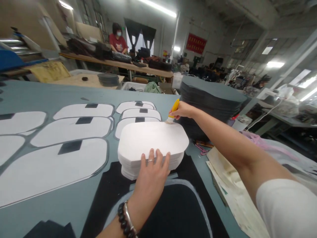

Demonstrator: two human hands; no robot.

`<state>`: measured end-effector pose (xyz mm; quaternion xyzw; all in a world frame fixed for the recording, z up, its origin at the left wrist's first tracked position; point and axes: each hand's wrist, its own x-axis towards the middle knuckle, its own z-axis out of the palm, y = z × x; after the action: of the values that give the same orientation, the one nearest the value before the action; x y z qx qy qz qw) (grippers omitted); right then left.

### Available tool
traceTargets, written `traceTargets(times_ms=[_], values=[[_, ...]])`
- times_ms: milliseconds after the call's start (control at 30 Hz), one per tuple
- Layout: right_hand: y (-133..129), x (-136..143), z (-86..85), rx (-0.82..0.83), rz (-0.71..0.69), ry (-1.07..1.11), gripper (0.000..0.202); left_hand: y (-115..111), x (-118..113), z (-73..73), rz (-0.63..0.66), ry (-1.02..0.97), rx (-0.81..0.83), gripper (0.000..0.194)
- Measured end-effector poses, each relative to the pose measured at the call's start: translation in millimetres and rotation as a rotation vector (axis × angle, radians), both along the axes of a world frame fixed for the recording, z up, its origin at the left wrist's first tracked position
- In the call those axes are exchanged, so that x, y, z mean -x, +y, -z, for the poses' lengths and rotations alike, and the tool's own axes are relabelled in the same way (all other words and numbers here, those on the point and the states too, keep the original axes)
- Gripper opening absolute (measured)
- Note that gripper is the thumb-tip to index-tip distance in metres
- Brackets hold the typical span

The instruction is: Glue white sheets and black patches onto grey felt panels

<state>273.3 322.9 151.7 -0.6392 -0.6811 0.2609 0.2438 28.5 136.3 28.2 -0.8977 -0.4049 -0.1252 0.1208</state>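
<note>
A thick stack of white rounded panels (151, 137) sits in the middle of the table. My left hand (153, 175) lies with spread fingertips on the near edge of the top panel, a ring and bracelets on it. Closed round the yellow handle of a brush (175, 106) is my right hand (180, 110); the bristles touch the far right edge of the top panel. Under and in front of the stack lies a black sheet (173, 208) with a pale curved outline. White panels with dark rectangles (71, 125) are laid out in rows to the left.
A tall stack of dark sheets (203, 102) stands behind my right forearm. Pink scissors (201, 149) and a cream cloth (230, 188) lie at the right. A person in a red shirt (118, 43) is at a far wooden bench (148, 70).
</note>
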Motion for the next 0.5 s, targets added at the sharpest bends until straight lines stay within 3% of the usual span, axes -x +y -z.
traceTargets(times_ms=[267, 500], values=[[-49, -1, -4.0, -0.078, 0.204, -0.259, 0.024, 4, 1, -4.5, 0.001, 0.029, 0.019, 0.054], [-113, 13, 2.0, -0.149, 0.231, -0.379, 0.021, 6, 2, -18.3, 0.041, 0.083, 0.084, 0.054]])
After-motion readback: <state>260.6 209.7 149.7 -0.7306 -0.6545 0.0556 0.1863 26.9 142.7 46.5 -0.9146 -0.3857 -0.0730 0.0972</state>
